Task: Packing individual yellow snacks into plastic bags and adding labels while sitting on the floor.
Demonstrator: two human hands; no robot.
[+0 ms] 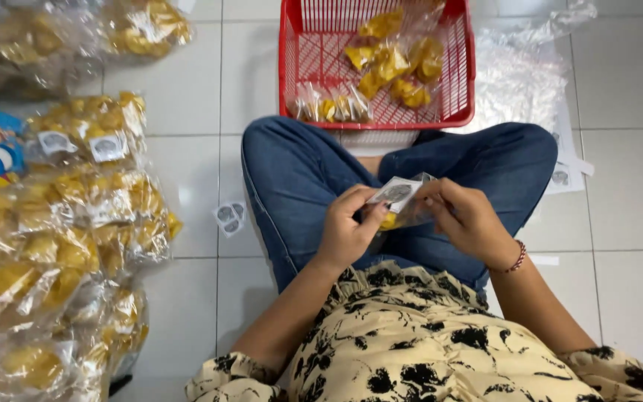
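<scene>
I sit cross-legged on a white tiled floor in blue jeans. Over my lap, my left hand [347, 227] and my right hand [466, 219] together hold a small clear bag of yellow snacks [398, 214]. A white label with a grey round mark [396, 192] lies on the bag's top, pinched between the fingers of both hands. A red bead bracelet circles my right wrist.
A red plastic basket [292, 67] with several small snack bags stands beyond my knees. A big heap of filled snack bags [61, 238] lines the left. A loose label sheet [230, 217] lies on the floor by my left knee; clear empty bags [519, 82] pile at right.
</scene>
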